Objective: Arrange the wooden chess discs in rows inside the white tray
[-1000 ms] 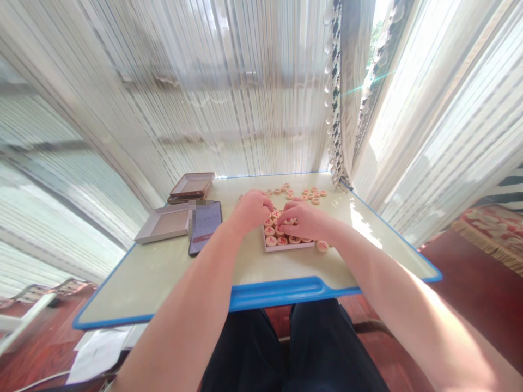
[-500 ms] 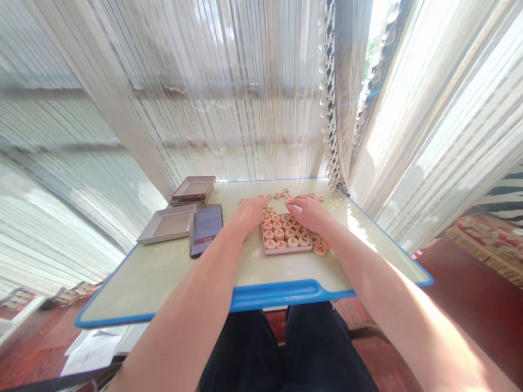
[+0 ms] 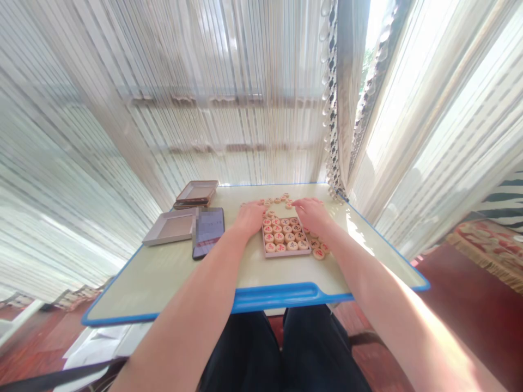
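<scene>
A shallow pale box (image 3: 287, 253) stands on the table before me, packed with rows of round wooden xiangqi pieces (image 3: 289, 237) lettered in red and black. My left hand (image 3: 250, 215) lies at the far left corner of the box, its fingers stretched out and partly hidden behind the hand. Beyond the right edge of the box is my right hand (image 3: 311, 211), fingers extended, with the tips close to a loose piece (image 3: 289, 206). I cannot tell whether they touch it. More loose pieces (image 3: 318, 253) lie beside the box, partly under my right forearm.
Scattered xiangqi pieces (image 3: 277, 200) lie toward the back of the blue-edged table (image 3: 163, 288). At the left are a phone (image 3: 208, 233), an upturned pale lid or tray (image 3: 169, 227) and a stack of brown-rimmed boxes (image 3: 198, 191). String curtains (image 3: 245, 125) hang behind the table.
My right hand has shifted slightly off the far right corner of the box, uncovering pieces there. The left hand stays near the far left corner. The view has tilted slightly.
</scene>
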{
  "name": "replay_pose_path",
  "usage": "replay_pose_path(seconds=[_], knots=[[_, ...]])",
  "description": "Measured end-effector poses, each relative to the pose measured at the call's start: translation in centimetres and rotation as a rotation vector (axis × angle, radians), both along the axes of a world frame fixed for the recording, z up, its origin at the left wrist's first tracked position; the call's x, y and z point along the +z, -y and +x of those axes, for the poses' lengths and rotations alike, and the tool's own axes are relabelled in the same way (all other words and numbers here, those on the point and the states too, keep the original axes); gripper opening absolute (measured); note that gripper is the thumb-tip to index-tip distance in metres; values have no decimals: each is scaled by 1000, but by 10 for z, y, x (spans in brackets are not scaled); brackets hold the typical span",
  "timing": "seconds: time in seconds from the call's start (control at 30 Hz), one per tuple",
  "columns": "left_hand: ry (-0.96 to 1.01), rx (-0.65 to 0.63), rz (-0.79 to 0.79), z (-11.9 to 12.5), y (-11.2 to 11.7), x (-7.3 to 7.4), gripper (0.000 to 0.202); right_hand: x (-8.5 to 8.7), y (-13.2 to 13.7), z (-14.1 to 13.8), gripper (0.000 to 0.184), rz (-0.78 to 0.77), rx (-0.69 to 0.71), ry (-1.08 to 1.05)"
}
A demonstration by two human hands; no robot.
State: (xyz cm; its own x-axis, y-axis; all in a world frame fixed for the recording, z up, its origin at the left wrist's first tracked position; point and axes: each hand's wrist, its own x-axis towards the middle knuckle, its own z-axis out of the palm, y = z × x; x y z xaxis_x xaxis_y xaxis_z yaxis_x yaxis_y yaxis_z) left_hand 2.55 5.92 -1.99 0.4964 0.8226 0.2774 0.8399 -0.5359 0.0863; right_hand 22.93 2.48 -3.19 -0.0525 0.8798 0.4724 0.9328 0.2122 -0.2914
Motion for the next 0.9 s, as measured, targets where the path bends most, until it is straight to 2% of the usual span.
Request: replay_pose_path(seconds=[0.27,0.53,0.73,0.9], knots=[[-30,10,-21,-2,3,5,29,-3,-1,-1,32,-17,16,14],[-13,123,26,-2,1,4,27,0,3,-3,28,-33,49,49],[271,117,-19,0,2,7,23,2,10,-2,23,49,124,-57],[561,1,-173,3,11,13,24,3,19,-11,25,168,281,-131]])
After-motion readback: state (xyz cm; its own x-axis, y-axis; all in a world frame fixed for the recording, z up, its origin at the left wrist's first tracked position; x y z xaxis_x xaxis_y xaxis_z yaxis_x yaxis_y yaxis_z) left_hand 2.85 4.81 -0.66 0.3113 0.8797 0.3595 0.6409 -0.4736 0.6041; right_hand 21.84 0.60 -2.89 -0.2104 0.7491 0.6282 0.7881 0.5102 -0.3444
